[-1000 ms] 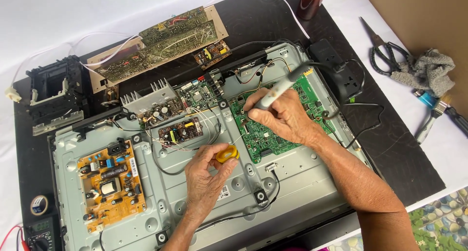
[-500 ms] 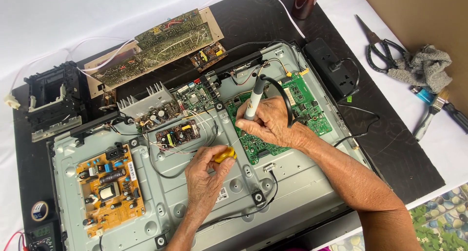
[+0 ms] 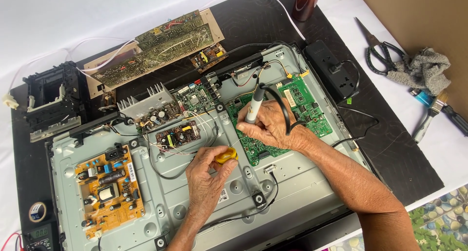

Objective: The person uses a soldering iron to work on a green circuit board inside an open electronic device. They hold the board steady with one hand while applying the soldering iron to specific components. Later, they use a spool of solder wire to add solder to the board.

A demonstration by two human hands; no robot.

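My right hand grips a grey soldering iron upright, its tip down on the green circuit board; a black cord loops over the hand. My left hand pinches a small yellow spool and rests on the grey metal chassis just left of the green board's near corner. A thin strand seems to run from the spool toward the iron's tip.
An orange power board sits at the chassis's left, smaller boards and a heat sink behind. Loose boards, a black frame, a power strip, scissors, a rag and a multimeter lie around.
My right hand has swung the soldering iron from lying flat to upright and shifted slightly left over the green board. The left hand with the yellow spool has stayed put.
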